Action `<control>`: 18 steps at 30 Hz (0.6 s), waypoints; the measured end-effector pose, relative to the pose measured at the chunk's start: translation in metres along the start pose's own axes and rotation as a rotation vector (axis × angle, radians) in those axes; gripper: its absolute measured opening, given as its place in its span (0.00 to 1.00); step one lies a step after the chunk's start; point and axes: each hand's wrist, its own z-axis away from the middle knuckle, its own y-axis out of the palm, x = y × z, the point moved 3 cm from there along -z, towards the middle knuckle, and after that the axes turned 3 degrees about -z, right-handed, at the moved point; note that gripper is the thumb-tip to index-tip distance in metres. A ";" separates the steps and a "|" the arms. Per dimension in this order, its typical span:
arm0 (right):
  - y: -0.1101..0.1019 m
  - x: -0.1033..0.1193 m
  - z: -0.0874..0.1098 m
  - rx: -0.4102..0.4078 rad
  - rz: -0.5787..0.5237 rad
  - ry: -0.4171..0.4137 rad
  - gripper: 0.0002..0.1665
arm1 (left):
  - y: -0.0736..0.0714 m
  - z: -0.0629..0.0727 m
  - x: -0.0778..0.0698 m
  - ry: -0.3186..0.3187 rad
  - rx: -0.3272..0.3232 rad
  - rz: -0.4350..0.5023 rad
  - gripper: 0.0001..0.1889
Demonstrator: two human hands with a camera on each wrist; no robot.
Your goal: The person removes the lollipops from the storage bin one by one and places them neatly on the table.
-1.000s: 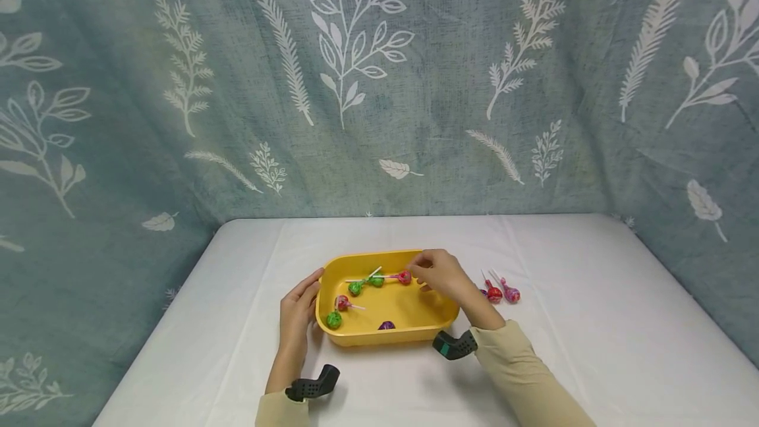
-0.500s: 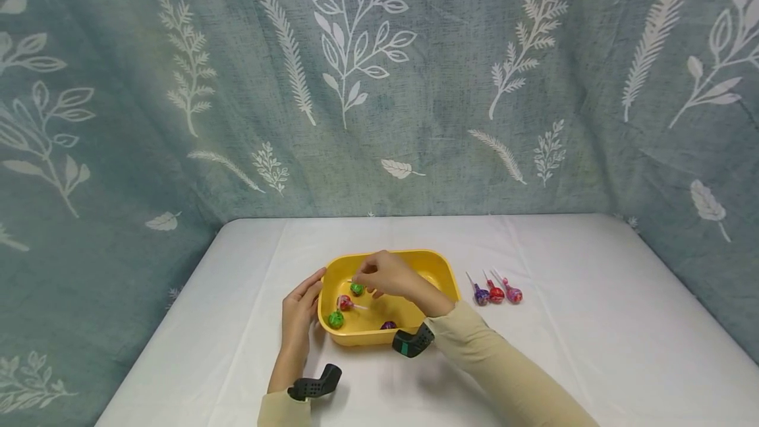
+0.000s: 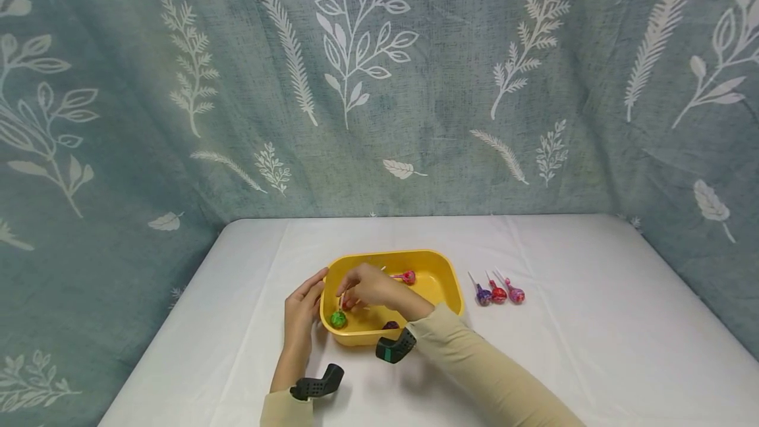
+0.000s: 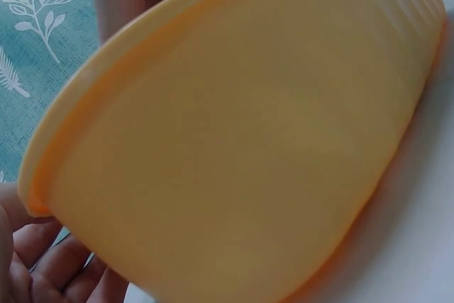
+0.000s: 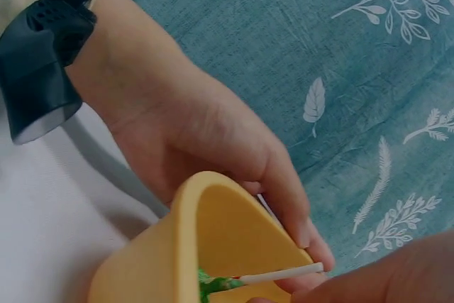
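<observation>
**Right hand in the yellow tub, left hand bracing its end**

The yellow tub (image 3: 441, 265) sits on the white table (image 3: 593, 348) with its long axis running left to right; the right hand (image 3: 370, 286) reaches into its left half, fingers curled down over a white stick (image 5: 280, 272) of a lollipop, though the head view is too small to show whether they pinch it; the stick lies roughly level in the right wrist view, pointing toward the tub's left rim; the left hand (image 3: 302, 312) rests flat against the tub's left end, fingers straight along the wall, clasping nothing. Inside the tub three lollipops show clear of the hand: one green (image 3: 338, 319), one pink (image 3: 408, 277), one purple (image 3: 390, 325); others may lie hidden beneath the fingers. To the right of the tub, three more lollipops (image 3: 497, 294) lie side by side on the table, sticks pointing up and left. No readable writing shows.
</observation>
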 end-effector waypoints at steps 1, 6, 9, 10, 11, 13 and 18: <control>0.001 -0.001 0.000 0.000 0.004 0.001 0.09 | 0.000 0.000 0.000 -0.001 0.000 0.004 0.17; 0.006 -0.005 -0.002 -0.011 0.060 -0.006 0.11 | 0.001 0.000 -0.001 -0.008 -0.001 0.010 0.17; 0.009 -0.006 -0.001 -0.009 0.108 -0.018 0.11 | 0.001 0.000 -0.002 -0.003 -0.001 0.003 0.17; 0.010 -0.006 0.000 -0.008 0.122 -0.022 0.10 | 0.001 0.000 -0.002 -0.006 -0.001 0.003 0.17; 0.012 -0.006 0.000 -0.007 0.140 -0.022 0.10 | 0.001 0.000 -0.002 -0.010 -0.002 0.003 0.17; 0.014 -0.006 0.001 -0.002 0.168 -0.017 0.08 | 0.000 0.000 -0.002 -0.009 0.001 0.003 0.17; 0.019 -0.008 0.000 0.007 0.217 0.003 0.06 | 0.000 0.000 -0.003 -0.013 0.001 0.008 0.18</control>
